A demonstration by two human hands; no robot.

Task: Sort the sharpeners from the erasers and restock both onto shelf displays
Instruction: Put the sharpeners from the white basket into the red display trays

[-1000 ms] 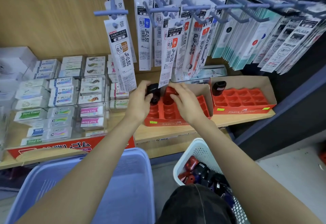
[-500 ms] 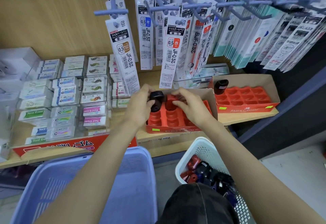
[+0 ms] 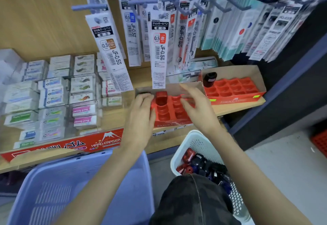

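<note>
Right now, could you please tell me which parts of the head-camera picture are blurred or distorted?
Head view: motion blur smears the eraser boxes at left and the hanging refill packs at upper right; head view: the large print on the central pack is readable; head view: the left hand and right hand have soft edges.
</note>
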